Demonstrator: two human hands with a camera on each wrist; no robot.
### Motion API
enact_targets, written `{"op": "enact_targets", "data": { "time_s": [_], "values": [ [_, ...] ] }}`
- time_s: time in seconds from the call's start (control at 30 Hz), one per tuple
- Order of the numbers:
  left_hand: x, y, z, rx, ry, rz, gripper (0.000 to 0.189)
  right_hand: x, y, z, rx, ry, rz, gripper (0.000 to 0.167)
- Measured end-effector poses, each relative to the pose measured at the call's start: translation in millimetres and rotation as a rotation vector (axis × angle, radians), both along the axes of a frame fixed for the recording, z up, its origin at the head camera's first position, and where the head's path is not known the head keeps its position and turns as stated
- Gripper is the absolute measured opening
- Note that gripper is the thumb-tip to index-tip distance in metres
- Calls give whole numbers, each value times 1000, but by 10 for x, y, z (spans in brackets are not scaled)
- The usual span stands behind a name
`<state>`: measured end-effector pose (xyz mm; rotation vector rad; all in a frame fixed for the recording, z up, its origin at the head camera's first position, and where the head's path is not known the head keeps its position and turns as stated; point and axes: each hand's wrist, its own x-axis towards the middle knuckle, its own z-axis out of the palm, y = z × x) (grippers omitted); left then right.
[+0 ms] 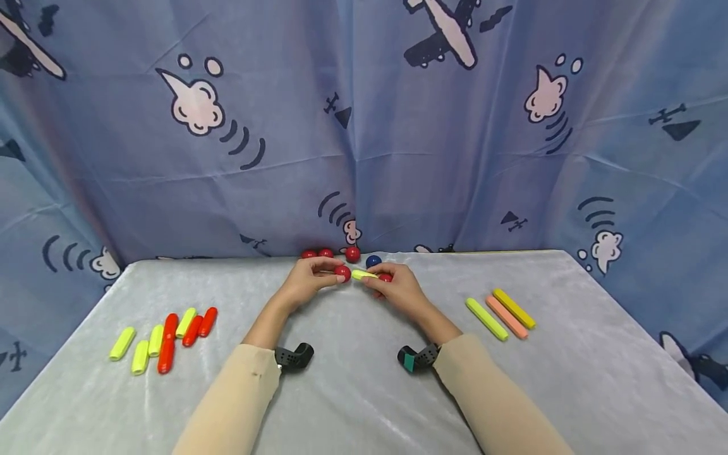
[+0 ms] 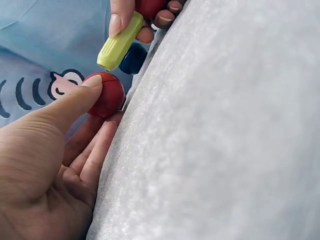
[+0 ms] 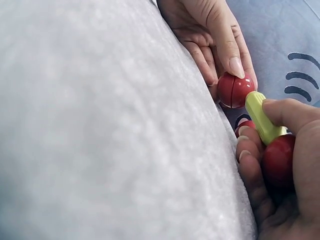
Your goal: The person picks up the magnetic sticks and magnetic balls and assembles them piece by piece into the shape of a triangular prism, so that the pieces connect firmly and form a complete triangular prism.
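My left hand [image 1: 299, 284] pinches a glossy red ball [image 2: 106, 97] between thumb and fingers; a dark seam runs round the ball in the right wrist view. Opposite it, my right hand [image 1: 400, 292] grips a short yellow-green ribbed stick [image 3: 264, 119], thumb on top. A second red ball [image 3: 278, 161] sits at that stick's near end, partly hidden by the right palm and fingers. The stick's free end points at the left hand's ball, overlapping its edge in the right wrist view. Both hands are close over the far part of the table.
Behind the hands are several red balls [image 1: 352, 254] and a blue ball [image 1: 373, 260] along the far table edge, before a patterned curtain [image 1: 364, 126]. Short yellow-green and red sticks [image 1: 167, 344] lie at the left. Longer green, salmon [image 1: 507, 317] and yellow sticks lie at the right.
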<state>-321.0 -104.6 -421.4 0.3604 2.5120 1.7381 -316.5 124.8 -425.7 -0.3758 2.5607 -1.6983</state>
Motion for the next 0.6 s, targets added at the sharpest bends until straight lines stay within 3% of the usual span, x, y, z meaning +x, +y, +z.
{"op": "enact_targets", "data": {
  "time_s": [0.37,0.6],
  "values": [
    [20,-1,67,33,-12,-33,38,40,-32,61,36,-3,25,29],
    [38,132,110,92,5,-122,37,38,23,68,6,-37,161,43]
  ]
}}
